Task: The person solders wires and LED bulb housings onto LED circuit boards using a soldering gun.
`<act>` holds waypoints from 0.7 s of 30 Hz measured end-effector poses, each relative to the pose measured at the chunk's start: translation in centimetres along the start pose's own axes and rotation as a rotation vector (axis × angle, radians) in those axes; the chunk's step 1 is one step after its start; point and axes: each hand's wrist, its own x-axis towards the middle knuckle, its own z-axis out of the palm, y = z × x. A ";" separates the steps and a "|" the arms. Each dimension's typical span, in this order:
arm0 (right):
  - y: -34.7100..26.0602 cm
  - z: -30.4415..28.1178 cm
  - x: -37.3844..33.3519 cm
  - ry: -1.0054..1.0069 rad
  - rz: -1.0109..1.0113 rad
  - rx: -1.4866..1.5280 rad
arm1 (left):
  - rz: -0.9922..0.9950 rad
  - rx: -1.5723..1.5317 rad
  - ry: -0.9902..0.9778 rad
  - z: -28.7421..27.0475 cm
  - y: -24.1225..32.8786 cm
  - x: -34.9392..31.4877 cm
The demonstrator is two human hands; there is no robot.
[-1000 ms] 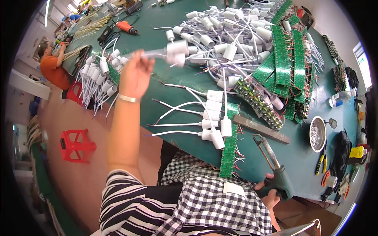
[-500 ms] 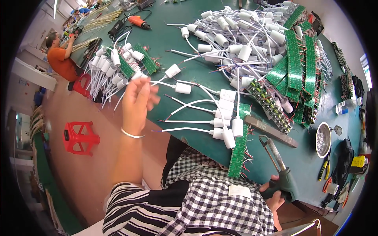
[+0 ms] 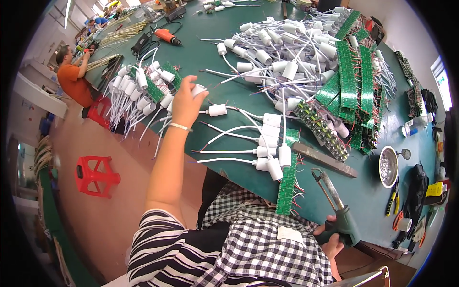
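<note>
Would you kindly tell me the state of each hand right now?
Left hand: closed, holding a white socket.
Right hand: closed, holding a green pistol-grip tool.

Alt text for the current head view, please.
A person's left hand grips a white socket while the right hand holds a green gun-shaped tool. Piles of wired sockets and green circuit boards lie on the green table.

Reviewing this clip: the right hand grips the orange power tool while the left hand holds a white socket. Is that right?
Not quite: the head view shows the right hand gripping the green soldering gun; the orange power tool lies on the table. The left hand does hold a white socket.
</note>
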 end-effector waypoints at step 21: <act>-1.3 -2.0 -2.5 -0.100 0.223 -0.015 | 0.342 -0.178 -0.573 2.0 11.5 -17.4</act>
